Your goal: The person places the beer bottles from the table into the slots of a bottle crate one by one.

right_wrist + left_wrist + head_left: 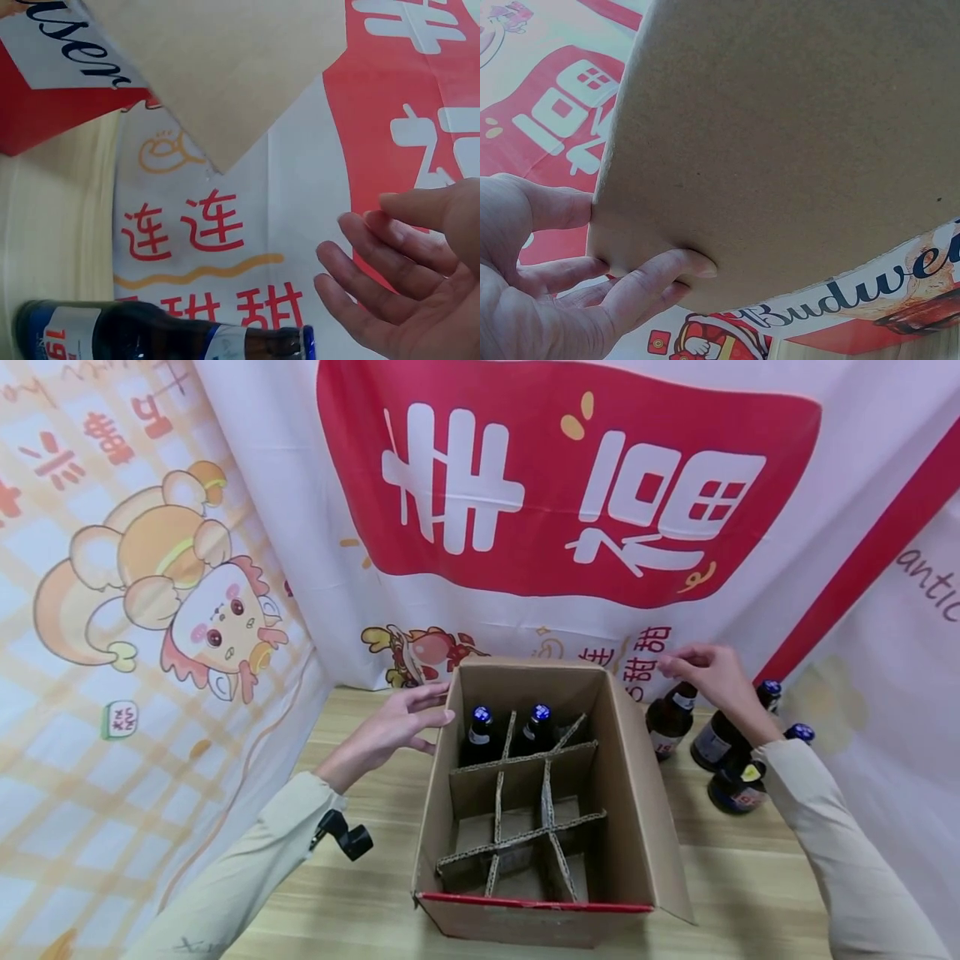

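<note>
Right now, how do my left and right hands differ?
The left hand touches the carton, while the right hand hovers apart from the nearest bottle.
The left hand is at the carton's left side; the right hand is out past its right side.
Both are bare, and neither holds a bottle.

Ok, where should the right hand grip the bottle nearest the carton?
Probably the neck, from above, with the right hand: the bottle stands upright, its neck is slimmer than its body, and other bottles stand on its side away from the carton.
</note>
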Demonstrator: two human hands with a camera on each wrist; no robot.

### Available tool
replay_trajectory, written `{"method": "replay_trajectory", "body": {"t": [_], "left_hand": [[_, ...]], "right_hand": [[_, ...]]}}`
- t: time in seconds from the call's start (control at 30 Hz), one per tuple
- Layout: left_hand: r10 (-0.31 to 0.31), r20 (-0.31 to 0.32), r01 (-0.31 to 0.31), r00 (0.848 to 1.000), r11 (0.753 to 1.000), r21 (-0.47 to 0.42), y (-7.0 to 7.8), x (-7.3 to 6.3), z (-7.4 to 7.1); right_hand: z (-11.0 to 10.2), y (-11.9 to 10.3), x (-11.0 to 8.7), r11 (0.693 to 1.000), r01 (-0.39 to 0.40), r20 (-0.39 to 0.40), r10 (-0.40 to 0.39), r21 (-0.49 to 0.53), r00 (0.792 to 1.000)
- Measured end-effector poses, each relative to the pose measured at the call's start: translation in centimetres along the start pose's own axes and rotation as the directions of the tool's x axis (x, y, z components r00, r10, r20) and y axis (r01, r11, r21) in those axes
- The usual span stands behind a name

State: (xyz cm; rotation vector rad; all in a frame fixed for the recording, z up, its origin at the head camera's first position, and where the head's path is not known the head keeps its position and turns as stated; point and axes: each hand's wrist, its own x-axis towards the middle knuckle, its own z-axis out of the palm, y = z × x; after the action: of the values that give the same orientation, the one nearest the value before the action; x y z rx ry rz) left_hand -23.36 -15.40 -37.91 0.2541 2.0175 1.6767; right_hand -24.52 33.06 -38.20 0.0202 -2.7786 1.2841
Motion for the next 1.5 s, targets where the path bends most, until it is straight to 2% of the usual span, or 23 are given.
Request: {"method": "replay_trajectory", "body": {"t": [0.2, 0.4, 0.53, 0.7, 0.77, 0.93, 1.03, 1.13, 1.27, 1.37, 1.5], "left_hand": [[-0.001, 0.003, 0.001, 1.000, 1.000, -0.001, -0.1, 0.0, -0.1], [0.003, 0.008, -0.003, 1.000, 1.000, -0.004, -0.1, 0.0, -0.1], [0.006, 0.007, -0.006, 1.000, 1.000, -0.003, -0.2, 0.0, -0.1], [0.012, 0.009, -0.012, 1.000, 1.000, 0.000, -0.2, -0.1, -0.2], [0.013, 0.010, -0.013, 1.000, 1.000, -0.003, -0.2, -0.2, -0.2], [0.011, 0.011, -0.011, 1.000, 1.000, 0.002, -0.2, -0.2, -0.2], [0.014, 0.013, -0.014, 1.000, 1.000, 0.008, -0.2, -0.2, -0.2], [0.012, 0.014, -0.012, 1.000, 1.000, 0.008, -0.2, -0.2, -0.2], [0.003, 0.014, -0.003, 1.000, 1.000, 0.008, -0.1, -0.1, 0.0], [-0.001, 0.008, 0.000, 1.000, 1.000, 0.011, 0.0, -0.1, 0.0], [-0.003, -0.002, 0.003, 1.000, 1.000, 0.016, 0.1, -0.2, 0.0]], "right_hand": [[0.7, 1.2, 0.0, 0.999, 0.045, -0.128, -0.043, 0.007, 0.991], [1.9, 3.1, -0.3, 0.994, 0.083, -0.282, -0.100, -0.072, 0.954], [2.7, 4.8, -0.7, 0.996, 0.031, -0.338, -0.057, -0.083, 0.939], [4.2, 6.8, -1.2, 0.997, -0.076, -0.465, 0.058, -0.021, 0.884], [5.0, 7.7, -1.3, 0.997, -0.072, -0.502, 0.064, 0.004, 0.862], [6.7, 9.6, -1.3, 0.998, -0.016, -0.560, 0.050, 0.064, 0.827], [7.3, 10.1, -1.2, 0.991, -0.003, -0.573, 0.078, 0.131, 0.816], [7.3, 10.3, -1.1, 0.979, -0.020, -0.546, 0.130, 0.203, 0.828], [6.5, 10.5, -1.1, 0.966, -0.026, -0.487, 0.153, 0.257, 0.860], [6.1, 10.6, -1.0, 0.956, 0.008, -0.454, 0.132, 0.293, 0.881], [6.1, 10.1, -0.9, 0.953, 0.050, -0.441, 0.091, 0.299, 0.893]]}}
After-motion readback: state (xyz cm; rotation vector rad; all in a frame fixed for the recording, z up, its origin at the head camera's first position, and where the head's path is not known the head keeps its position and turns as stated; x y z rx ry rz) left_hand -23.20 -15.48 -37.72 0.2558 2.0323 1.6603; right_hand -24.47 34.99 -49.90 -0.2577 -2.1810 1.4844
